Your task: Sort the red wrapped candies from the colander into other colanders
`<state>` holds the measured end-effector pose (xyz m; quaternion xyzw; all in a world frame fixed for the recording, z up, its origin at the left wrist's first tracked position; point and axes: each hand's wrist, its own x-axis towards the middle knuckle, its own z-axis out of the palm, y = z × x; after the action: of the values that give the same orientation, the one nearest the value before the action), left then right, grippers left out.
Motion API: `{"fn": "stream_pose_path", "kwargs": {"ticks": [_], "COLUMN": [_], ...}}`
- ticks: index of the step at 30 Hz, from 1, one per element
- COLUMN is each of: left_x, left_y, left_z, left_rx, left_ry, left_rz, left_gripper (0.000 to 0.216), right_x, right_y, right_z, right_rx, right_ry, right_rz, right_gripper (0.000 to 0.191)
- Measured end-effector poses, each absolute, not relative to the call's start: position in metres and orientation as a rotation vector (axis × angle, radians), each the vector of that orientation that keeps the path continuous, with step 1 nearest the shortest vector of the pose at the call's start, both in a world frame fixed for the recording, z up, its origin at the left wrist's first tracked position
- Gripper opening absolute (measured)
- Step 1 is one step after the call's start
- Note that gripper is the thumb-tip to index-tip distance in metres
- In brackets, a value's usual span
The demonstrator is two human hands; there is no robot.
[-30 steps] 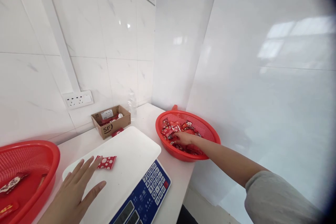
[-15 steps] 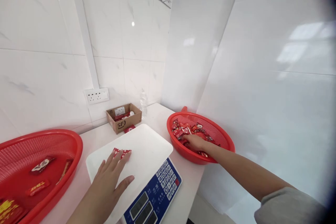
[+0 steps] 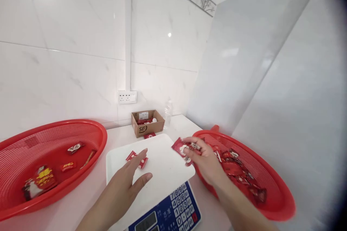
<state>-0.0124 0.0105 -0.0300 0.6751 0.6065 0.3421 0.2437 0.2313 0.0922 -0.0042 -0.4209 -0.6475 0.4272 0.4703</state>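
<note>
My left hand (image 3: pixel 126 182) is spread over the white pan (image 3: pixel 165 173) of a weighing scale, with thumb and fingers apart. Just beyond its fingers, partly covered by them, a small red wrapped packet (image 3: pixel 143 162) lies on the pan. My right hand (image 3: pixel 204 158) grips red candy packets (image 3: pixel 180 148) above the pan's right edge; how many it holds is hard to tell. Behind that hand stands a red plastic basket (image 3: pixel 282 202) with several red packets in it. The scale's blue keypad panel (image 3: pixel 176 205) faces me.
Another red basket (image 3: pixel 92 130) on the left holds a few wrapped snacks (image 3: pixel 45 178). At the back are a small cardboard box (image 3: pixel 151 129), a red packet (image 3: pixel 149 135) before it and a clear plastic bottle (image 3: pixel 168 113). A wall socket (image 3: pixel 127 97) sits above the white table (image 3: pixel 121 132).
My right hand has come out of the right basket with red packets and moved left to the scale pan. My left hand stays over the pan. The view has turned left.
</note>
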Motion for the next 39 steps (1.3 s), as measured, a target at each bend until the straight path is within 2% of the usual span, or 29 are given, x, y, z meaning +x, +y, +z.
{"fn": "stream_pose_path", "kwargs": {"ticks": [2, 5, 11, 17, 20, 26, 39], "left_x": [-0.003, 0.008, 0.019, 0.019, 0.018, 0.021, 0.022], "left_y": [0.007, 0.006, 0.010, 0.010, 0.007, 0.001, -0.005], "left_z": [-0.025, -0.018, -0.006, -0.009, -0.013, -0.018, -0.016], "left_rx": [1.686, 1.504, 1.298, 1.196, 1.132, 1.184, 1.402], "left_ry": [1.565, 1.376, 1.210, 1.175, 1.150, 1.206, 1.414], "left_rz": [1.016, 1.195, 1.401, 1.521, 1.548, 1.505, 1.642], "left_gripper": [0.063, 0.060, 0.027, 0.021, 0.017, 0.022, 0.034], "right_x": [0.201, 0.176, 0.171, 0.179, 0.183, 0.186, 0.190], "right_y": [0.086, 0.083, 0.087, 0.097, 0.101, 0.101, 0.090], "right_z": [-0.010, -0.012, -0.003, -0.006, -0.005, -0.006, -0.001], "right_rx": [-0.841, -0.652, -0.566, -0.613, -0.628, -0.600, -0.573], "right_ry": [-1.543, -1.575, -1.734, -1.881, -1.967, -2.026, -2.056], "right_rz": [1.334, 1.502, 1.568, 1.513, 1.451, 1.391, 1.639], "right_gripper": [0.038, 0.034, 0.026, 0.036, 0.029, 0.031, 0.032]}}
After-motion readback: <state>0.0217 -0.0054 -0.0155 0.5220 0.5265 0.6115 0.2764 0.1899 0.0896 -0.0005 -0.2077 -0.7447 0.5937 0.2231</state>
